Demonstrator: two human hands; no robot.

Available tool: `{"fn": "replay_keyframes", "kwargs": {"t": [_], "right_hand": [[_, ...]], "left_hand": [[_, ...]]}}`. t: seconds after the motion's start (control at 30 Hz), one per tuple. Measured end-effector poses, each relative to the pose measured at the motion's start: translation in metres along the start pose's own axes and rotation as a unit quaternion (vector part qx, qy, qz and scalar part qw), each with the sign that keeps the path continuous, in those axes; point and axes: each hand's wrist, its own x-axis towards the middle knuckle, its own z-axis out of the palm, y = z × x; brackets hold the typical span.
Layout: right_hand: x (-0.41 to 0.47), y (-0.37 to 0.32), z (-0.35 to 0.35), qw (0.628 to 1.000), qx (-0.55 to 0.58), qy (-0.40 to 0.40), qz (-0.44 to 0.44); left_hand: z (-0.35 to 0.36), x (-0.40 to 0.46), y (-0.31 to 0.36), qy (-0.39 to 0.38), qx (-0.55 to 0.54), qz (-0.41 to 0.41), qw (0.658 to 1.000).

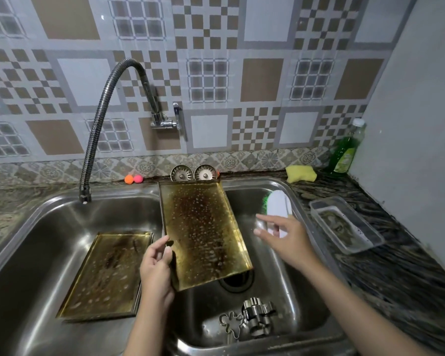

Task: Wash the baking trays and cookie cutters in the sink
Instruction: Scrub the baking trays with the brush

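Left hand [156, 263] pinches tilted gold baking tray [203, 232] at its seven-o'clock edge | right hand [280, 233] spread, empty — reaching for scrub brush [278, 204] at two o'clock | keep tray propped over right sink [316, 299] — scrub downward.

A green bottle of dish liquid [347, 150] is seen at 2 o'clock beside a yellow sponge [300, 173], a clear plastic container [344, 224] at 3 o'clock, two strainers [193, 172] at 12 o'clock, and orange and pink balls [133, 179] at 11 o'clock.
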Motion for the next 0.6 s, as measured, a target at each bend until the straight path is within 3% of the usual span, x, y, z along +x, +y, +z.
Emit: {"fn": "replay_keyframes", "kwargs": {"t": [0.1,0.2,0.4,0.53,0.6], "right_hand": [[-0.015,0.012,0.001,0.997,0.034,-0.068,0.031],[-0.023,0.018,0.009,0.994,0.062,-0.085,0.035],[-0.034,0.015,0.027,0.994,0.097,-0.001,0.044],[-0.042,0.008,0.038,0.989,0.129,0.054,0.057],[-0.046,0.003,0.043,0.987,0.138,0.072,0.049]], "left_hand": [[-0.003,-0.005,-0.001,-0.022,-0.012,-0.052,0.998],[-0.002,-0.016,0.001,-0.050,-0.026,-0.074,0.996],[-0.002,-0.017,-0.007,-0.064,0.001,-0.121,0.991],[0.006,-0.013,-0.001,-0.071,0.162,-0.026,0.984],[0.016,-0.017,0.007,-0.121,0.175,0.000,0.977]]}}
